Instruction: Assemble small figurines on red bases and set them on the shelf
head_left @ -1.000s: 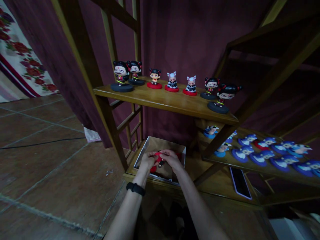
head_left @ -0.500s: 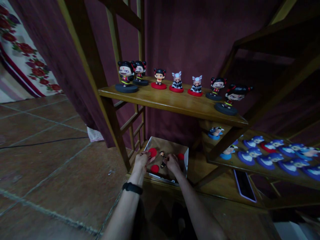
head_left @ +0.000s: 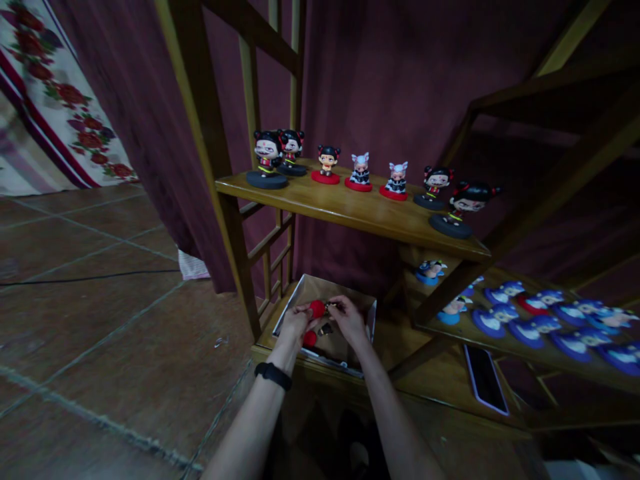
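My left hand [head_left: 296, 321] pinches a red round base [head_left: 317, 309] above a shallow cardboard box [head_left: 371, 310] on the bottom shelf. My right hand [head_left: 349, 317] is closed on a small dark figurine [head_left: 330, 307], held up against the red base or just beside it; which one I cannot tell. Another red round base [head_left: 310, 339] lies in the box below my left hand. Close to it sits a small dark figurine piece [head_left: 325, 330], partly hidden by shadow and hands.
Several figurines, among them a black-haired one [head_left: 267, 150], stand on the wooden shelf [head_left: 350, 210] above. Blue-based figurines [head_left: 535, 327] fill the right shelf. A phone [head_left: 486, 380] lies below them. A shelf post [head_left: 233, 260] rises left of the box.
My hands have come closer together over the box. The red base in my left hand moved right, and my right hand lifted a small figurine to it. The view shifted slightly.
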Demonstrator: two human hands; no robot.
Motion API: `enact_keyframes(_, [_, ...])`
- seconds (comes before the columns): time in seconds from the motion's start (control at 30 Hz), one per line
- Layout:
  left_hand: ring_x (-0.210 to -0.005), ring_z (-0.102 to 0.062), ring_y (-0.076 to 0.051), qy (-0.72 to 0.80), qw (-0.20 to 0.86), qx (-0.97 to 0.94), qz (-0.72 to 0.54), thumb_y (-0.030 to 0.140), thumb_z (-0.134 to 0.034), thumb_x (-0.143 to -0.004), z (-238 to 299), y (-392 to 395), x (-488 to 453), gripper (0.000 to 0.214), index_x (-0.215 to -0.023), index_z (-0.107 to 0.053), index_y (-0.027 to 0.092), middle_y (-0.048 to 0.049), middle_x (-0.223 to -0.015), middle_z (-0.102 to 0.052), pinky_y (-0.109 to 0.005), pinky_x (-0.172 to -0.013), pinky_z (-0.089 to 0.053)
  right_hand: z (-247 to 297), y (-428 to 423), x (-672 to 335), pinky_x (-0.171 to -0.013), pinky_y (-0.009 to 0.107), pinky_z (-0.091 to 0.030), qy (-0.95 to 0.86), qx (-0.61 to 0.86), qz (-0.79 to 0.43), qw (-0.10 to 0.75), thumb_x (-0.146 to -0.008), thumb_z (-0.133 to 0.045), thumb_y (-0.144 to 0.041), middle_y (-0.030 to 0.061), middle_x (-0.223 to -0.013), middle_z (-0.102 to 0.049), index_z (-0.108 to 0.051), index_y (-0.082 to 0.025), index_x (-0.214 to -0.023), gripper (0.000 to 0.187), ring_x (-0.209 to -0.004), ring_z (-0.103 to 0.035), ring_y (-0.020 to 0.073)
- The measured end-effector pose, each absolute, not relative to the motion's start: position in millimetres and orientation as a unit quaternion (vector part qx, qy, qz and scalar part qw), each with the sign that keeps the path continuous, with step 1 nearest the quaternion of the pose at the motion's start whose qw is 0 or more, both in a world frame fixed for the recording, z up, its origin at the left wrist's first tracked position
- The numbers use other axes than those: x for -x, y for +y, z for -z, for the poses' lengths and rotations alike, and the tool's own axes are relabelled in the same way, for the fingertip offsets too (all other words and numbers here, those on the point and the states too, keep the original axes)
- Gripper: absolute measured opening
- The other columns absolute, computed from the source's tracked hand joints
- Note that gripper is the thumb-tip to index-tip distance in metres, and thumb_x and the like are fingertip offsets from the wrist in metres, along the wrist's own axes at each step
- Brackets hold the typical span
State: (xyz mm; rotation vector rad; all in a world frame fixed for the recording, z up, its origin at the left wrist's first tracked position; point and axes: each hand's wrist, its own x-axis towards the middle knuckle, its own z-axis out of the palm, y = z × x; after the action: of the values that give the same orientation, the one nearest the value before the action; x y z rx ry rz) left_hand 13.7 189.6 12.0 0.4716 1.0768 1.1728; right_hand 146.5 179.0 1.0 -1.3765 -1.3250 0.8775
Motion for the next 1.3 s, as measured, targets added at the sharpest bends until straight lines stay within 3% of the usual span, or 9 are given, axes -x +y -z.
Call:
enact_keyframes(0.2, [-0.057, -0.061, -0.011, 0.444, 0.7, -0.236, -0.507, 0.007, -0.065, -0.063, -12.5, 185.4, -17.3, 0.006, -0.069, -0.063, 0.01, -0.0046, -0.06, -0.063, -0.024, -0.059, -0.053, -4.5, 173.0, -140.8, -0.076, 0.028, -0.043, -0.619, 0.618, -0.217, 0.433, -0.072, -0.051, -0.027, -0.001, -0.085, -0.063, -0.059, -0.025, -0.085, 0.015, -0.082, -0.057, 0.015])
enact_keyframes(0.77, [-0.057, -0.061, -0.013, 0.425, 0.707, -0.242, -0.511, 0.013, -0.073, -0.057, -7.6, 185.9, -17.1, 0.015, -0.068, -0.065, 0.008, -0.0063, -0.061, -0.065, -0.025, -0.06, -0.052, -1.0, 177.4, -143.6, -0.072, 0.027, -0.044, -0.609, 0.634, -0.251, 0.405, -0.075, -0.049, -0.028, -0.0014, -0.084, -0.064, -0.059, -0.024, -0.086, 0.016, -0.077, -0.058, 0.015])
enact_keyframes(1.3, [-0.054, -0.059, -0.012, 0.425, 0.69, -0.294, -0.506, 0.018, -0.074, -0.054, -5.2, 187.2, -20.3, 0.017, -0.065, -0.066, 0.008, -0.0055, -0.058, -0.064, -0.023, -0.057, -0.048, -28.6, 161.0, -139.2, -0.075, 0.027, -0.039, -0.71, 0.626, -0.135, 0.291, -0.079, -0.044, -0.017, 0.0026, -0.095, -0.059, -0.056, -0.025, -0.094, 0.02, -0.087, -0.056, 0.0171])
